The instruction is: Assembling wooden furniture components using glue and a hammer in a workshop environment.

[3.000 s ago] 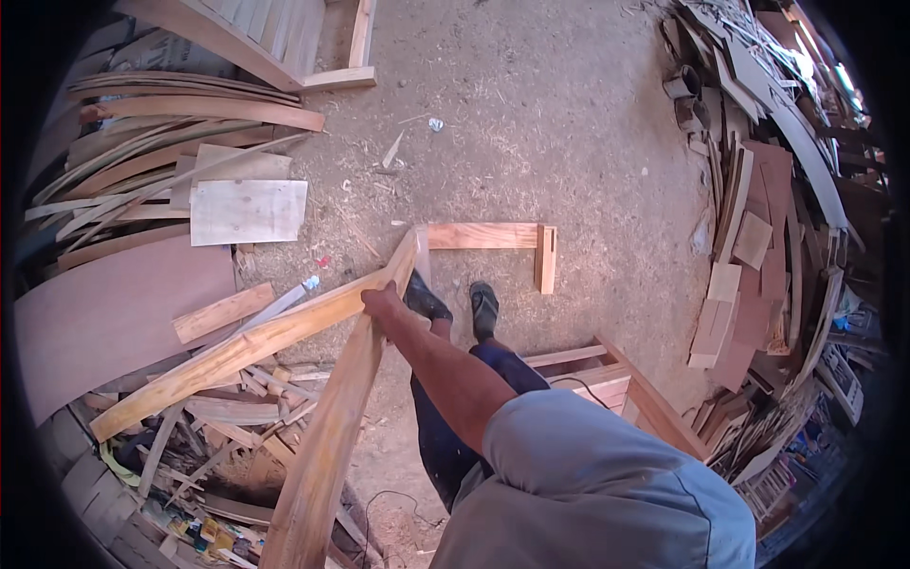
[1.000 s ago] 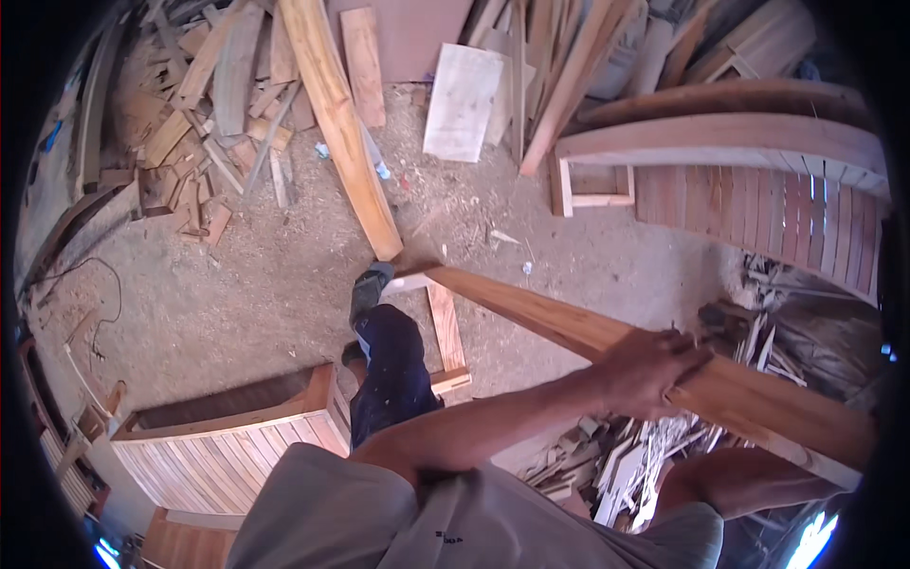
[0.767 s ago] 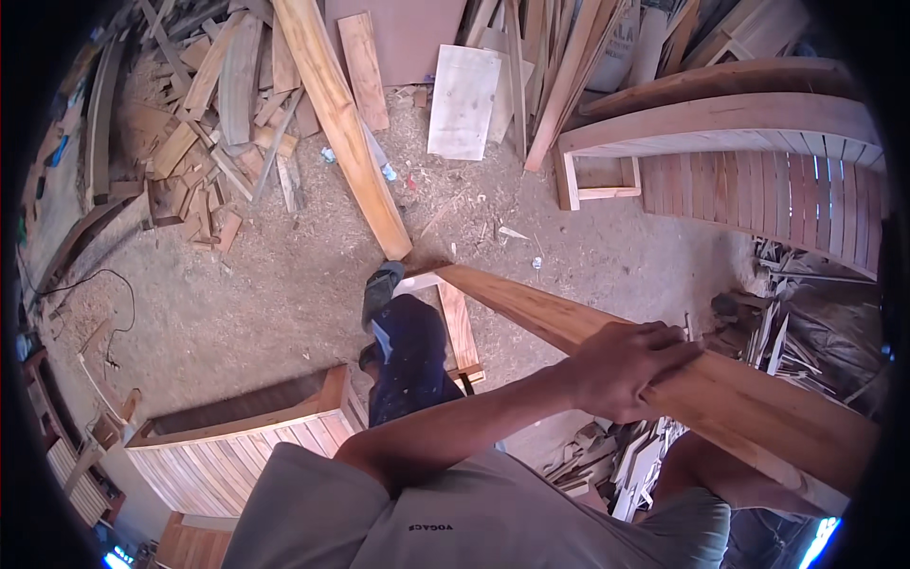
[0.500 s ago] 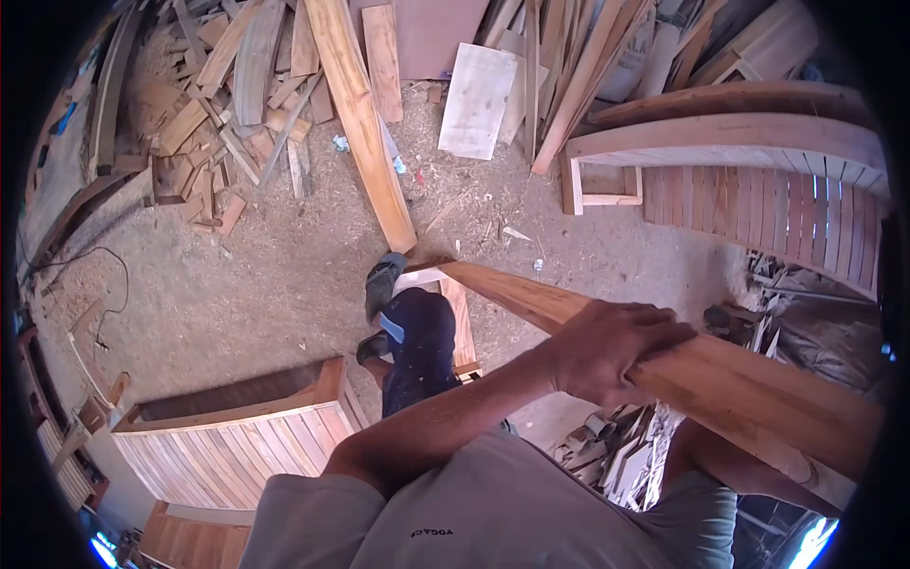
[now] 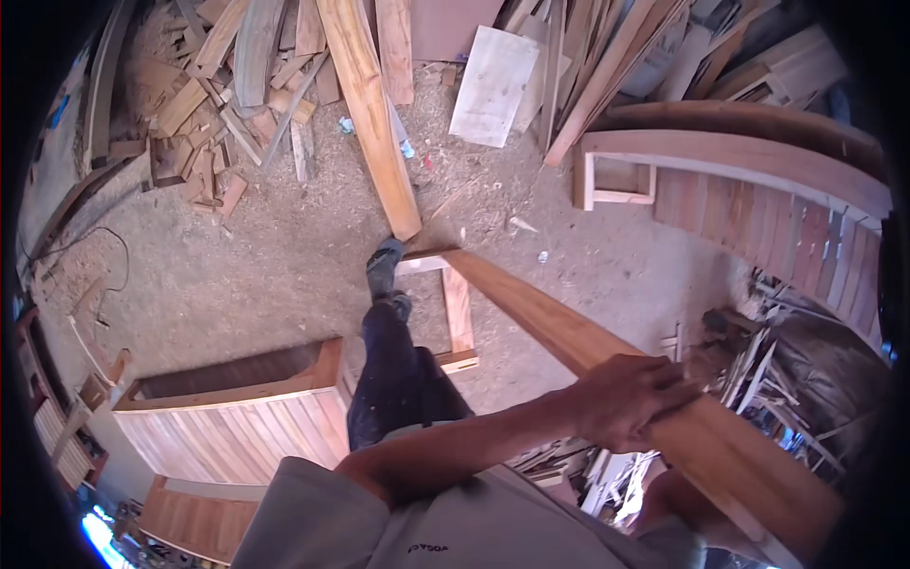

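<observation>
Floor [image 5: 237, 275]: bare ground strewn with sawdust, spreading out far below both hands and to their left.
Scrap pile [image 5: 237, 104]: a heap of offcuts and boards well above and to the left of the hands, at the far edge of the ground.
Slatted panels [image 5: 227, 427]: framed panels of narrow reddish boards lying on the floor, well to the left of the hands.
Curved frame [image 5: 749, 166]: a long bowed wooden piece with slats under it, above and to the right of the hands.
Long plank [image 5: 607, 356]: a reddish board running from the lower right up and left toward the foot; its far end sits beside the small frame, its near part passes under the left hand.
Thick beam [image 5: 374, 123]: a pale beam lying on the floor, well beyond the hands, its near end close to the foot.
Pale sheet [image 5: 493, 85]: a flat light board lying among the scrap, far above the hands.
Small frame [image 5: 455, 308]: an open wooden rectangle on the floor, up and left of the left hand, next to the leg.
Left hand [image 5: 630, 398]: fingers curled over the top of the long plank, gripping it.
Right hand: under the plank at the lower right, mostly hidden; I cannot tell its grip.
Foot [image 5: 384, 270]: a dark shoe on the floor, well up and left of the hands.
</observation>
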Action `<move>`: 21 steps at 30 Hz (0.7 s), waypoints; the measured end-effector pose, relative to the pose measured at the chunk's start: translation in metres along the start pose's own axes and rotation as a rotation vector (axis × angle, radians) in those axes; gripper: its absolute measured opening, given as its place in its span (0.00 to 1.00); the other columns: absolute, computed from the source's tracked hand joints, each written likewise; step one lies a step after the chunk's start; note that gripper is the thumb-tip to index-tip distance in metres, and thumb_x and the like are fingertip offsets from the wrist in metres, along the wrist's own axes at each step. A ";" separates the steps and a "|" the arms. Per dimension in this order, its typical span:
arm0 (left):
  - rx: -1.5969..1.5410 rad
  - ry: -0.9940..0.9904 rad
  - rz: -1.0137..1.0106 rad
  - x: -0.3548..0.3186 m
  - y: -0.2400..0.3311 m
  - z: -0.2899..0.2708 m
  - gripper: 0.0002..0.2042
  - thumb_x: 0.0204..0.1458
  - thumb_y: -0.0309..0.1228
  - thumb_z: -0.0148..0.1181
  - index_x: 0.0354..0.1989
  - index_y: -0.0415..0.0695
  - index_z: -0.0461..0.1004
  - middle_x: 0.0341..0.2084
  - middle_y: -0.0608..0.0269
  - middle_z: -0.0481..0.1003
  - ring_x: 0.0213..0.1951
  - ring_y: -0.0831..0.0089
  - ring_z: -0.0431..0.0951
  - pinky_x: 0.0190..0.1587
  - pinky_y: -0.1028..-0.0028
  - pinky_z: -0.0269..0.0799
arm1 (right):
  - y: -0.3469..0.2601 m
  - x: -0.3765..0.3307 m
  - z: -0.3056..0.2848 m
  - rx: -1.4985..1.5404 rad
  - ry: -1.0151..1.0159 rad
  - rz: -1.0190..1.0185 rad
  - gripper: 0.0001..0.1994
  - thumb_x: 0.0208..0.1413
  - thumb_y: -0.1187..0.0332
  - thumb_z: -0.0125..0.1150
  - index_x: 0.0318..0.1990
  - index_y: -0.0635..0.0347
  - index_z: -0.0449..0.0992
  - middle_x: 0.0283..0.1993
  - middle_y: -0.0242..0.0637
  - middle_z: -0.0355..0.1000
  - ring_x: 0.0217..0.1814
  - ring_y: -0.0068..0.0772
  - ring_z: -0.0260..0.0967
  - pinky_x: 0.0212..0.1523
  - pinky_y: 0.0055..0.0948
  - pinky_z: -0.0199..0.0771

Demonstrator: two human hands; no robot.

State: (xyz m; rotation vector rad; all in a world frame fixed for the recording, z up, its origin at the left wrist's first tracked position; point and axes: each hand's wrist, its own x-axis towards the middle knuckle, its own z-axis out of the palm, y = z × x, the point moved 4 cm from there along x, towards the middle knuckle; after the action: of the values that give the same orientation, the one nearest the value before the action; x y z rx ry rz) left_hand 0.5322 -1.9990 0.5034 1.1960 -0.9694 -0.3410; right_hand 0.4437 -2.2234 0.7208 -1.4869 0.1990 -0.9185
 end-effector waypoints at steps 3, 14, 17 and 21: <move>0.006 -0.008 -0.007 -0.020 -0.006 -0.018 0.49 0.39 0.53 0.71 0.74 0.46 0.68 0.65 0.40 0.74 0.66 0.43 0.76 0.64 0.46 0.78 | -0.014 0.027 0.011 0.089 -0.114 0.016 0.40 0.74 0.35 0.48 0.72 0.67 0.68 0.69 0.52 0.74 0.70 0.49 0.72 0.72 0.48 0.71; 0.329 0.002 -0.573 -0.142 0.060 -0.129 0.55 0.56 0.56 0.73 0.83 0.40 0.50 0.80 0.38 0.56 0.80 0.51 0.58 0.80 0.61 0.54 | -0.129 0.095 0.053 0.575 -0.758 0.162 0.39 0.75 0.36 0.48 0.71 0.68 0.68 0.68 0.52 0.75 0.70 0.49 0.73 0.72 0.50 0.71; 0.460 0.291 -0.701 -0.289 0.029 -0.198 0.41 0.63 0.50 0.68 0.78 0.37 0.62 0.68 0.35 0.73 0.71 0.50 0.74 0.72 0.63 0.67 | -0.145 0.109 0.061 0.589 -0.860 0.177 0.39 0.75 0.37 0.48 0.71 0.68 0.68 0.68 0.52 0.76 0.70 0.49 0.73 0.72 0.50 0.72; 0.508 0.483 -0.980 -0.486 0.027 -0.251 0.30 0.66 0.40 0.65 0.70 0.31 0.71 0.65 0.37 0.77 0.65 0.51 0.79 0.67 0.61 0.73 | -0.143 0.119 0.078 0.412 -0.796 0.174 0.42 0.73 0.34 0.49 0.70 0.71 0.69 0.66 0.51 0.76 0.69 0.50 0.73 0.71 0.49 0.74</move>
State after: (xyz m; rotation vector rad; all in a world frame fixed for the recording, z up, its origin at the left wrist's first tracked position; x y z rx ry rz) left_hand 0.4428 -1.4986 0.2987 2.0669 0.0300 -0.5487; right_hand 0.5144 -2.2144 0.9091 -1.3129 -0.4165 -0.1615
